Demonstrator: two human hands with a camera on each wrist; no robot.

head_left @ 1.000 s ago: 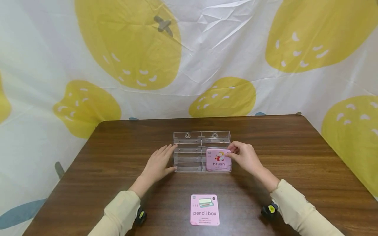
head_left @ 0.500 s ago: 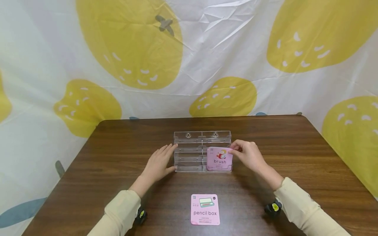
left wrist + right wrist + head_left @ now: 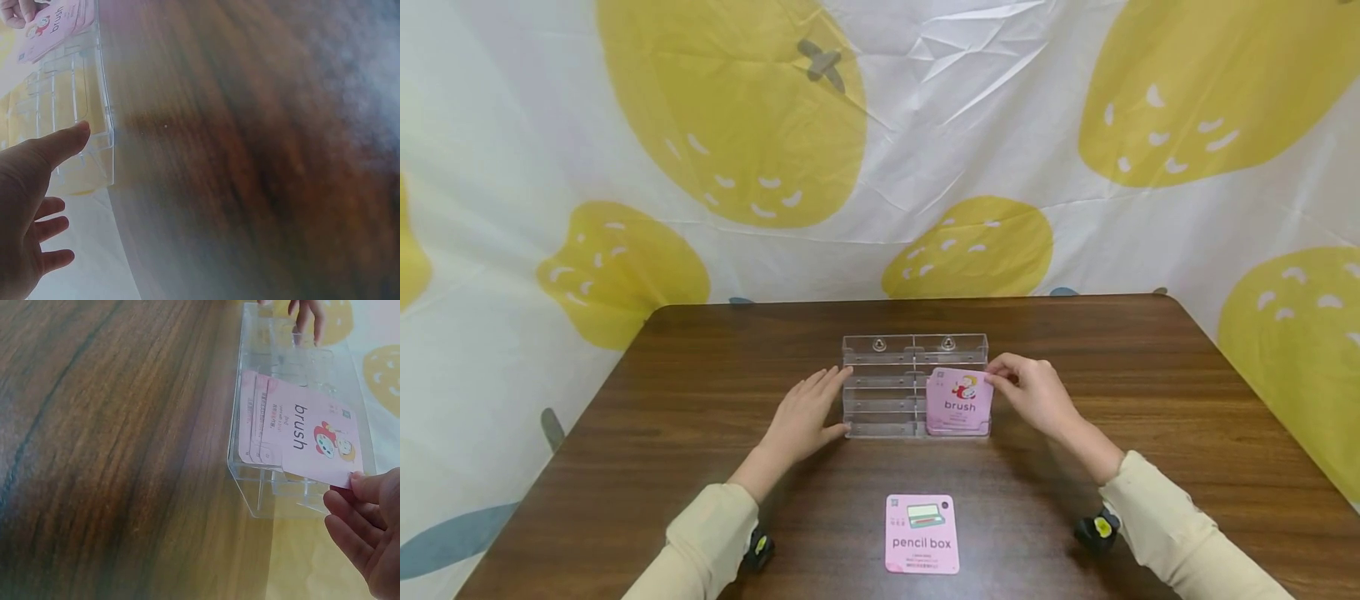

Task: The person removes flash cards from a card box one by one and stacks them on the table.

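A clear tiered plastic card rack (image 3: 880, 406) stands on the table, split into two columns. My right hand (image 3: 1033, 396) pinches the upper right corner of a pink "brush" card (image 3: 959, 402), which leans slightly tilted in the bottom right pocket. Behind or around its lower edge, more pink cards (image 3: 253, 422) show in the right wrist view. My left hand (image 3: 805, 417) rests against the rack's left side with fingers straight; its thumb (image 3: 69, 140) touches near the lower corner. Closer to me, a pink "pencil box" card (image 3: 921, 534) lies flat on the table.
The brown wood-grain table (image 3: 700, 358) has rounded far corners. A white cloth with yellow fruit prints (image 3: 970, 125) hangs behind it. Black wrist cameras sit under both sleeves (image 3: 1180, 525).
The "brush" card has risen a little in its pocket and tilted, with my right hand shifting slightly up and right. My left hand has stayed at the rack.
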